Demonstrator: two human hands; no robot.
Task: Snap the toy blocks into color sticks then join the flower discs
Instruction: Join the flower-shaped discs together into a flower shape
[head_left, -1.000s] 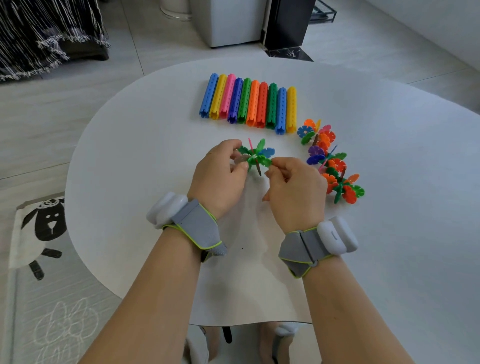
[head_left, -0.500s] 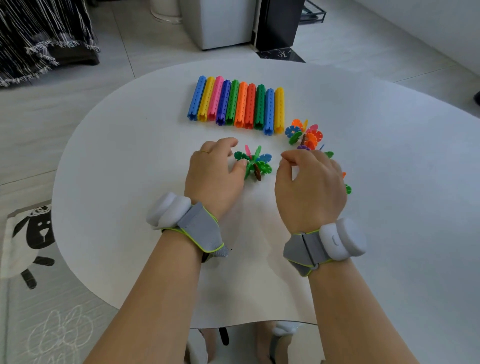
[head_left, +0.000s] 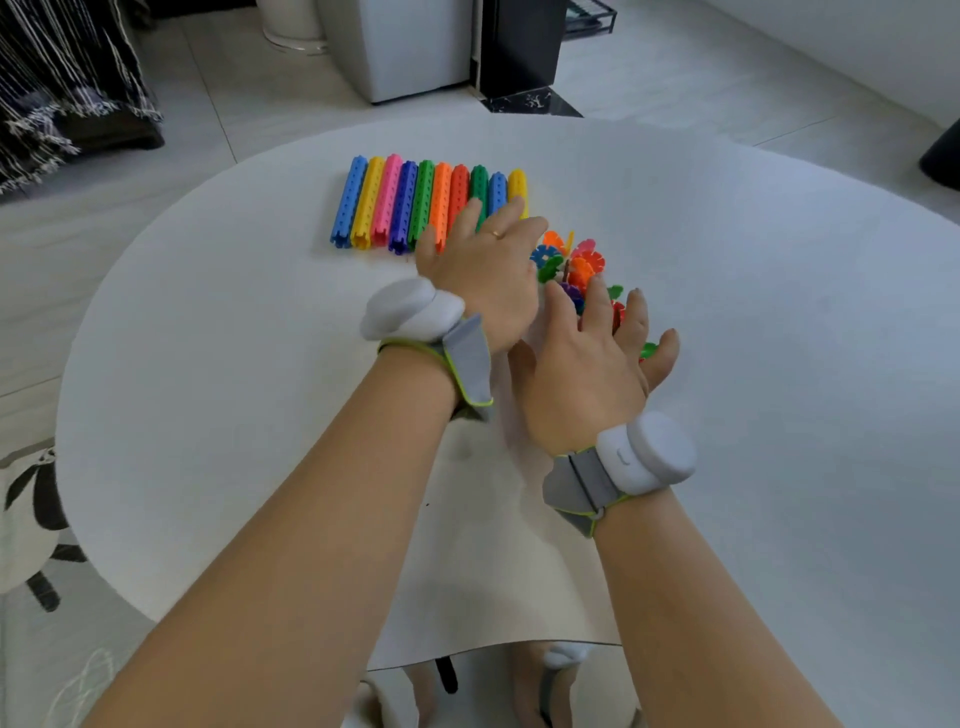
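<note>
Several colour sticks (head_left: 415, 205) lie side by side at the far middle of the white table (head_left: 208, 364). To their right lies a cluster of joined flower discs (head_left: 569, 265) in orange, blue, green, pink and purple. My left hand (head_left: 483, 270) stretches forward with straight fingers over the near ends of the right-hand sticks. My right hand (head_left: 597, 353) lies flat with spread fingers over the near part of the disc cluster, hiding it. The small green disc piece seen earlier is hidden.
A white box (head_left: 415, 47) and a black stand (head_left: 519, 47) are on the floor beyond the table. A dark fringed cloth (head_left: 67, 88) hangs at far left. A sheep-print mat (head_left: 31, 519) lies on the floor at left.
Both hands let go of the small green disc piece and moved forward and right. The left hand now reaches over the sticks, the right hand covers the disc cluster with fingers spread.
</note>
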